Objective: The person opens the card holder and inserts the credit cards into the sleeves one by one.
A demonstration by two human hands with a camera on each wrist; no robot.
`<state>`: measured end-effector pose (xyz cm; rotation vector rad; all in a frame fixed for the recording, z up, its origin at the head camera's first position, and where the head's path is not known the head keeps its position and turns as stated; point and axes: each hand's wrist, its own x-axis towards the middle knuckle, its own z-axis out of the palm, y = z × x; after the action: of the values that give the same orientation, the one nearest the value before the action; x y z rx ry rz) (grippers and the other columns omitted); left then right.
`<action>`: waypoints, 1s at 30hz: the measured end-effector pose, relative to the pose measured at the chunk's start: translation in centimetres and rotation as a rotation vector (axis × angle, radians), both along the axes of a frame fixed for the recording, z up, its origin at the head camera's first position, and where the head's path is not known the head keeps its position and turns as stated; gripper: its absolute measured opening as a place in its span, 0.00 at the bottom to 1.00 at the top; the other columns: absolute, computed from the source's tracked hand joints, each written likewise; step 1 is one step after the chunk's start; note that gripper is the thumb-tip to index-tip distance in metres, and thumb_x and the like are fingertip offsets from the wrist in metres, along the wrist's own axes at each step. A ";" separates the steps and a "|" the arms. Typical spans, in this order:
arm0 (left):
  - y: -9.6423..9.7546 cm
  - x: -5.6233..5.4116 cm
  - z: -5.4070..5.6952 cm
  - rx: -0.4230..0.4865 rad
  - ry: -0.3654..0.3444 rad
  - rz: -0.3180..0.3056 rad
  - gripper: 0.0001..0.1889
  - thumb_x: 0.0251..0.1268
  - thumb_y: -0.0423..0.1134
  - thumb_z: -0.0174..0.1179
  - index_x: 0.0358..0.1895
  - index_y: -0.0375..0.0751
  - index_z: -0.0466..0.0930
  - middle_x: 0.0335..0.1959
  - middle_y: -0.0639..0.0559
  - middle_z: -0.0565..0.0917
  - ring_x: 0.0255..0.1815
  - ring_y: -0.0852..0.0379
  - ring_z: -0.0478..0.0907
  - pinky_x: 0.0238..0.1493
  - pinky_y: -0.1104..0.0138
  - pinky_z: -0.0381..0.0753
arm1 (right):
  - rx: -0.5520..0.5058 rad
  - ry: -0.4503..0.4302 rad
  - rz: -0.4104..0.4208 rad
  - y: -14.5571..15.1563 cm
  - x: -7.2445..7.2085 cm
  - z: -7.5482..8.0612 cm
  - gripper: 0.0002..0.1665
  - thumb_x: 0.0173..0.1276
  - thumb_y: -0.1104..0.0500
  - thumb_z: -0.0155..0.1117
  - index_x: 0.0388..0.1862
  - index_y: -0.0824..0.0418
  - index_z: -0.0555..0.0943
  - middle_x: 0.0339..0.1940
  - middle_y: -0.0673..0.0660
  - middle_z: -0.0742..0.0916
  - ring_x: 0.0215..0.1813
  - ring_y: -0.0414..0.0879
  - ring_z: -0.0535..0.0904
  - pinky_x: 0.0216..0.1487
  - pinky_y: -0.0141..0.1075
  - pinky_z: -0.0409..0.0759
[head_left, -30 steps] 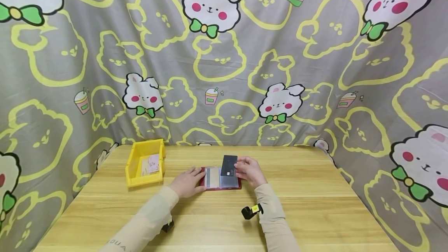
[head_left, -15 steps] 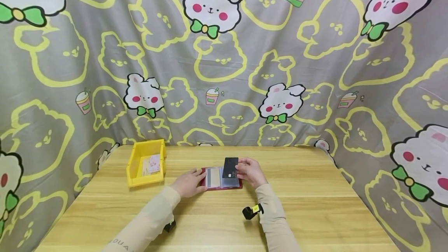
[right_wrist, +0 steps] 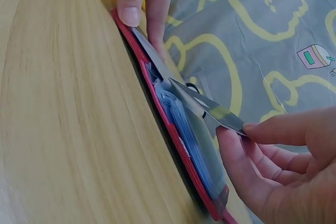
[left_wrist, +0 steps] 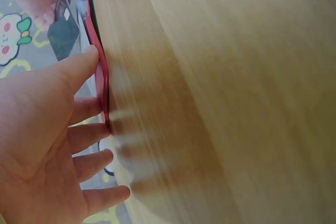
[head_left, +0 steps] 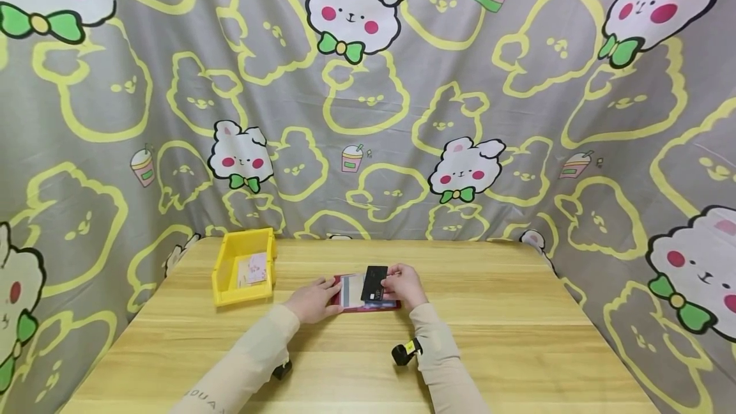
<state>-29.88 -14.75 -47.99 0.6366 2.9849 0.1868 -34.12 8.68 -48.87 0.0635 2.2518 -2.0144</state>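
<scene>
A red card holder (head_left: 384, 308) lies spread on the table, its clear plastic sleeves (right_wrist: 186, 129) stacked on the right side. My left hand (head_left: 313, 301) rests on its left edge, thumb and fingers fairly straight; in the left wrist view the thumb lies on the red cover (left_wrist: 106, 85). Between the thumb and fingers of my right hand (head_left: 404, 285) is a black card (head_left: 375, 281) with "VIP" lettering, pinched by its right side. The card is tilted over the right-hand sleeves, one end low near the holder's middle in the right wrist view.
A yellow bin (head_left: 223, 276) stands at the left of the wooden table (head_left: 517, 350), with pale pink printed cards (head_left: 253, 269) inside. A patterned grey curtain (head_left: 379, 114) hangs behind the table and at both sides.
My right hand has brought the black card lower and nearer to me, over the right-hand sleeves. The left hand stays on the holder's left edge. The head view has shifted slightly.
</scene>
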 end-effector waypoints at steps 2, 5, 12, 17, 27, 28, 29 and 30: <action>0.0 0.0 -0.1 -0.001 0.001 0.001 0.33 0.68 0.58 0.56 0.70 0.42 0.69 0.72 0.40 0.69 0.73 0.38 0.64 0.69 0.48 0.69 | 0.010 -0.002 -0.013 0.0 0.0 0.0 0.10 0.59 0.75 0.60 0.39 0.72 0.72 0.24 0.54 0.77 0.21 0.42 0.78 0.23 0.34 0.84; 0.0 -0.1 -0.4 -0.007 0.002 0.003 0.33 0.68 0.58 0.56 0.70 0.43 0.69 0.72 0.40 0.68 0.73 0.38 0.64 0.69 0.49 0.69 | 0.026 -0.005 -0.029 0.0 0.2 0.2 0.10 0.58 0.75 0.60 0.39 0.72 0.72 0.24 0.53 0.76 0.21 0.42 0.78 0.23 0.34 0.84; 0.0 -0.2 -0.5 -0.007 0.009 -0.002 0.33 0.68 0.58 0.56 0.70 0.43 0.69 0.72 0.40 0.68 0.72 0.38 0.64 0.69 0.49 0.69 | 0.081 0.018 -0.050 -0.1 0.3 0.2 0.11 0.58 0.75 0.61 0.39 0.73 0.73 0.24 0.53 0.75 0.20 0.41 0.78 0.23 0.34 0.84; -0.3 -0.2 -0.8 0.016 0.043 -0.036 0.34 0.69 0.60 0.53 0.71 0.43 0.68 0.71 0.38 0.69 0.71 0.37 0.66 0.69 0.48 0.69 | 0.089 0.015 -0.046 -0.3 0.4 0.4 0.12 0.57 0.75 0.61 0.40 0.75 0.73 0.23 0.54 0.75 0.20 0.41 0.78 0.22 0.33 0.83; -0.1 -0.1 -0.1 0.014 -0.007 -0.009 0.32 0.70 0.56 0.54 0.70 0.42 0.68 0.72 0.39 0.67 0.72 0.37 0.65 0.69 0.49 0.69 | 0.116 0.012 -0.044 -0.1 0.1 0.2 0.12 0.58 0.76 0.61 0.40 0.74 0.73 0.23 0.54 0.74 0.20 0.41 0.79 0.22 0.33 0.83; -0.1 -0.1 -0.1 0.014 -0.008 -0.006 0.31 0.71 0.56 0.53 0.70 0.42 0.68 0.72 0.39 0.67 0.72 0.38 0.65 0.69 0.49 0.69 | 0.117 0.009 -0.042 -0.2 0.1 0.2 0.12 0.58 0.76 0.61 0.41 0.75 0.73 0.23 0.54 0.74 0.20 0.41 0.79 0.22 0.33 0.83; -0.1 -0.1 -0.2 0.013 -0.010 -0.004 0.30 0.72 0.55 0.53 0.71 0.42 0.68 0.72 0.40 0.67 0.72 0.38 0.65 0.69 0.49 0.69 | 0.118 0.009 -0.039 -0.2 0.1 0.2 0.12 0.57 0.76 0.61 0.40 0.75 0.73 0.23 0.54 0.74 0.20 0.41 0.79 0.21 0.32 0.83; -0.2 -0.1 -0.2 0.012 -0.008 -0.004 0.30 0.72 0.54 0.52 0.71 0.42 0.68 0.72 0.40 0.67 0.72 0.38 0.65 0.70 0.49 0.68 | 0.121 0.008 -0.037 -0.2 0.1 0.2 0.12 0.57 0.76 0.61 0.40 0.75 0.73 0.24 0.54 0.75 0.20 0.41 0.79 0.21 0.32 0.83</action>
<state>-30.02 -14.90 -48.18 0.6414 2.9766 0.2069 -34.03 8.47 -48.70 0.1086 2.3926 -1.8966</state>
